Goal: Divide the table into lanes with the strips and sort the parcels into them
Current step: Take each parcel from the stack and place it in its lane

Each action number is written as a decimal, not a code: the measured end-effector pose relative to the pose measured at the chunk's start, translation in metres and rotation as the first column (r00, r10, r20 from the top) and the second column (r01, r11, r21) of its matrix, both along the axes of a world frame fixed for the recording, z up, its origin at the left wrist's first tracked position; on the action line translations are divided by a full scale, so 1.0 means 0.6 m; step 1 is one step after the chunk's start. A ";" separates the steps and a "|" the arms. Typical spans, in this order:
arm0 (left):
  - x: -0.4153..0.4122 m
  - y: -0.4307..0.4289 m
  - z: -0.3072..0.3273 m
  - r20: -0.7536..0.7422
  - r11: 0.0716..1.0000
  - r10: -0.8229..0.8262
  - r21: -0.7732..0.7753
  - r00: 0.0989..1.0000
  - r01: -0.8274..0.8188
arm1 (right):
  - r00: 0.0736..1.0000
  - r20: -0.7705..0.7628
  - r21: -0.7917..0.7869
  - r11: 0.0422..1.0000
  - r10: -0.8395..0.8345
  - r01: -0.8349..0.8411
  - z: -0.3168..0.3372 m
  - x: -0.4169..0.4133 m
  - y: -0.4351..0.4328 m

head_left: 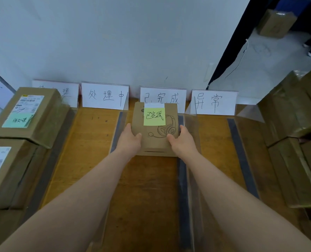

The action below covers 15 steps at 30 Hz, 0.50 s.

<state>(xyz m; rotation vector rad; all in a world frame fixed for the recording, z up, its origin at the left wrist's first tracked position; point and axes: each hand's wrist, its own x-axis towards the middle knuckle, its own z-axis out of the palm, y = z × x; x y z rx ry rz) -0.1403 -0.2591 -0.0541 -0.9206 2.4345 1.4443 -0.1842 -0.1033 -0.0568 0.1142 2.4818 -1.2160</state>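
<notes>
We grip the box (155,140) with left hand (131,138) and right hand (182,140) | risk: it knocks the strip (182,179) askew on set-down

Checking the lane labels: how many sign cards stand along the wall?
4. From the left: the leftmost card, partly hidden by a parcel; the 处理中 card; the 已完成 card, behind the headset box; the 异常 card.
</notes>
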 end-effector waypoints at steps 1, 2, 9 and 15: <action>0.003 0.001 0.010 -0.026 0.999 -0.027 -0.047 0.999 0.026 | 0.999 -0.039 0.021 0.999 0.027 -0.026 0.013 0.006 0.002; 0.006 0.002 0.022 -0.048 0.994 -0.060 -0.097 0.997 0.055 | 0.995 -0.079 0.049 0.997 0.056 -0.053 0.029 0.013 0.004; 0.064 0.027 0.126 -0.080 0.841 -0.387 -0.440 0.919 0.315 | 0.933 -0.314 0.214 0.971 0.175 -0.110 0.127 0.100 0.028; 0.150 0.089 0.203 -0.145 0.668 -0.613 -0.620 0.777 0.412 | 0.902 -0.403 0.327 0.945 0.153 -0.014 0.201 0.215 0.101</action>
